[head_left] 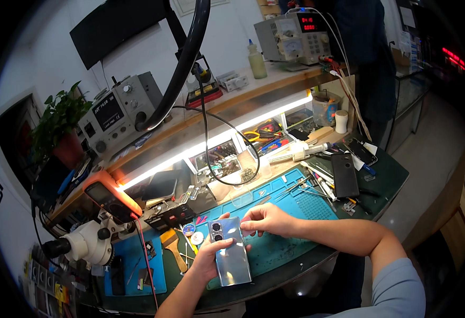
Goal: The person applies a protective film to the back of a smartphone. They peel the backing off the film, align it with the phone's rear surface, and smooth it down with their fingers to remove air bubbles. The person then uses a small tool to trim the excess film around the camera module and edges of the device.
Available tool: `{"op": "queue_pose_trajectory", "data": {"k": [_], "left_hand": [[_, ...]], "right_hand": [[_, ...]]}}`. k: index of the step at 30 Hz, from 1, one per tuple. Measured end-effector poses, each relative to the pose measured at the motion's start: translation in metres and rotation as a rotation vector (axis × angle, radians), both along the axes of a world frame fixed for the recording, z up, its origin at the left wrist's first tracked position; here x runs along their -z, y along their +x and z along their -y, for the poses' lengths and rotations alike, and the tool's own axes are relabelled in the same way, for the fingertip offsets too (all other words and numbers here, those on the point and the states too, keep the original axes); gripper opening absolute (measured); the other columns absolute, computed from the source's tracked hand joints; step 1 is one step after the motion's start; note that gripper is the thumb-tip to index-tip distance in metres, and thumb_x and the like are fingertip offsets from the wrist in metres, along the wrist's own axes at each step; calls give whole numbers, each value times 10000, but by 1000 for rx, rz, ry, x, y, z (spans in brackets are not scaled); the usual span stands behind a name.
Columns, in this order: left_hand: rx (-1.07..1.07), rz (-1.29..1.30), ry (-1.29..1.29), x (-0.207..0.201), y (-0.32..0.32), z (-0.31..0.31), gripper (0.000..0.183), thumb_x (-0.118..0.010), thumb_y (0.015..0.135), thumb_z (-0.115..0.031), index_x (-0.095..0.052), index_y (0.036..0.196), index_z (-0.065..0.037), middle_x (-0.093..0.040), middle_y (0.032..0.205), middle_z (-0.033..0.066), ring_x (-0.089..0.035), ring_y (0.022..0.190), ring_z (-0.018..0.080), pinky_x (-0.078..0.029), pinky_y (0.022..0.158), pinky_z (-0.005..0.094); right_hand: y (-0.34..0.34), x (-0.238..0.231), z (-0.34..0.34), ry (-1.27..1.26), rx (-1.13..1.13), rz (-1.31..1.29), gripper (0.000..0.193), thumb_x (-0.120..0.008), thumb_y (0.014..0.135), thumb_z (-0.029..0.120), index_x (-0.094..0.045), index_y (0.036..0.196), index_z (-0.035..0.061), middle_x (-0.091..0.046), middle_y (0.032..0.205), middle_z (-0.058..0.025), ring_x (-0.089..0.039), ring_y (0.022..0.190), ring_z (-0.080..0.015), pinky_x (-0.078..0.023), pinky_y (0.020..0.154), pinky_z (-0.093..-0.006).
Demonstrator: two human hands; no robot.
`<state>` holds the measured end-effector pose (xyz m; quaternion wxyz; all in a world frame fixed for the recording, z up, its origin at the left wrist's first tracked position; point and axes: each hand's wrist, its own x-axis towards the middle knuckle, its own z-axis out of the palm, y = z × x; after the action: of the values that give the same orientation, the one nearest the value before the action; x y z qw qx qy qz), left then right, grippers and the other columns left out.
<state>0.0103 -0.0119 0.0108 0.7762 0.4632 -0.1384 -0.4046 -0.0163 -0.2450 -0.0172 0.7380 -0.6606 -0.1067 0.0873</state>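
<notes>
A shiny silver-blue smartphone (233, 266) is held upright, its back with the round camera lenses turned towards me. My left hand (209, 258) is wrapped round its left side, the thumb lying across the back below the lenses. At the phone's upper right edge is my right hand (269, 219), with thumb and forefinger pinched together. Whatever those fingertips hold, if anything, is too small to make out. Beneath both hands spreads a blue work mat (283, 241).
A microscope (86, 245) and an orange-cased multimeter (110, 197) stand left. Near the mat lie a wooden-handled brush (176, 255) and, at right, a black phone (345, 175). A thick black hose (187, 69) arches overhead. On the shelf sits a power supply (296, 40).
</notes>
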Motion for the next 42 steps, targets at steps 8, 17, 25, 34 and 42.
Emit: {"op": "queue_pose_trajectory", "data": {"k": [8,17,25,34,42], "left_hand": [[-109,-14,45,11,-2,7,607,-611,985,-166,-276,1490,-140,-560,1302,169,-684,1028,358,-599,854,474],[-106,23,106,-1,-6,8,636,-652,959,-155,-283,1477,-133,-526,1356,160,-660,1086,338,-596,884,485],[-36,13,162,-6,-4,4,673,-671,944,-148,-268,1482,-114,-530,1352,160,-654,1091,317,-595,885,481],[2,54,213,-10,0,5,690,-723,910,-182,-309,1456,-97,-536,1308,133,-631,1114,272,-589,907,495],[36,43,216,-11,1,4,678,-722,910,-174,-322,1453,-99,-544,1283,124,-623,1123,259,-592,903,507]], "right_hand": [[0,12,-5,160,38,-111,257,-731,931,229,-711,1004,-17,-715,885,-62,-647,739,-101,-520,641,-239],[-8,8,-12,215,101,-67,232,-734,929,199,-706,989,-23,-715,873,-70,-650,724,-107,-526,648,-245],[-5,8,-9,221,48,-45,203,-720,937,174,-705,963,-27,-713,861,-73,-632,744,-100,-502,657,-249],[-2,6,-3,113,3,-51,217,-722,935,180,-712,981,-32,-715,850,-69,-643,746,-100,-510,653,-242],[-3,3,0,11,-1,-13,217,-722,936,184,-714,985,-28,-714,843,-64,-658,763,-99,-530,675,-235]]}}
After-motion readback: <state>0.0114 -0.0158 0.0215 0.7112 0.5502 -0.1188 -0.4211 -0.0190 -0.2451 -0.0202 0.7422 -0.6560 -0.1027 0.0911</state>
